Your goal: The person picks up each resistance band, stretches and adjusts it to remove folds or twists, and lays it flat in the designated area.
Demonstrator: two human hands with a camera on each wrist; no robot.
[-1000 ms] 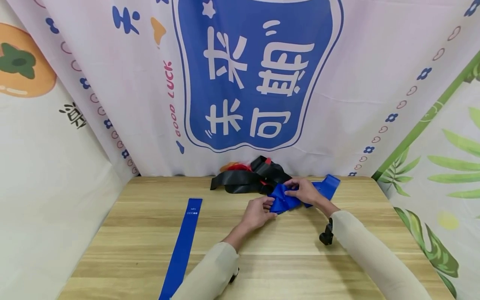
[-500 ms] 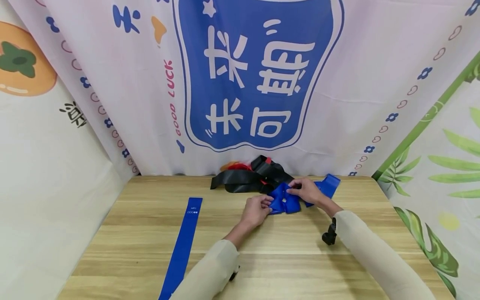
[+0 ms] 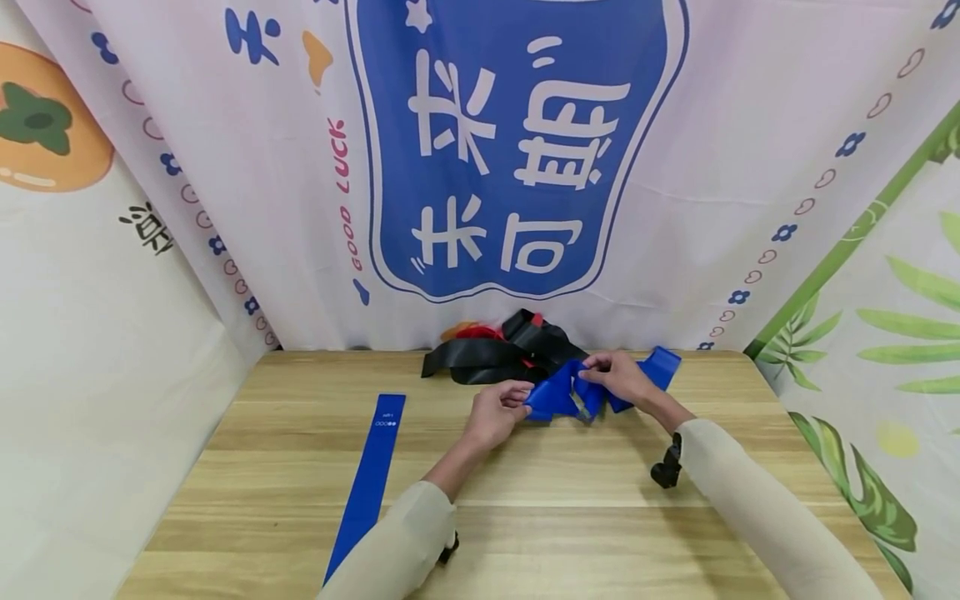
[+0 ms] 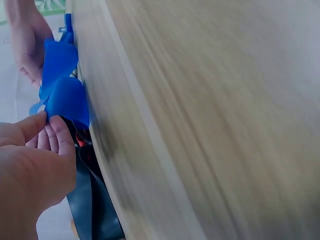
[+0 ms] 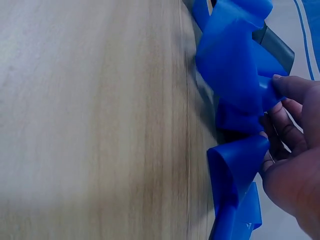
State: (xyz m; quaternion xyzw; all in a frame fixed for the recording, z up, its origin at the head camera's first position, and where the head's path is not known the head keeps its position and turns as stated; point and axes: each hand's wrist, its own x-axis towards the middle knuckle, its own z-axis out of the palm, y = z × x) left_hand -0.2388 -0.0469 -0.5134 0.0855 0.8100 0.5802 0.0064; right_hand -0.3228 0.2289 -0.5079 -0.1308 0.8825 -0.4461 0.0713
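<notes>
A crumpled blue resistance band (image 3: 551,395) is bunched near the back edge of the table, its middle bent into folds with a small gap. On its left side, my left hand (image 3: 495,414) pinches the band between thumb and fingers. My right hand (image 3: 621,377) pinches its upper right part; in the right wrist view thumb and forefinger grip a blue fold (image 5: 270,92). More blue band (image 3: 660,368) lies just right of that hand; whether it is the same piece is hard to tell. The left wrist view shows twisted blue loops (image 4: 62,60) between both hands.
Black bands (image 3: 476,358) lie heaped at the table's back edge, with red and orange pieces (image 3: 472,332) behind them. A flat blue band (image 3: 367,475) with a printed label stretches along the left of the wooden table (image 3: 540,542). A printed curtain (image 3: 675,250) hangs behind.
My left hand has drawn leftward and the right hand slightly rightward. Between them the bunched band has spread wider, its folds opening out. The flat band and black heap stay put.
</notes>
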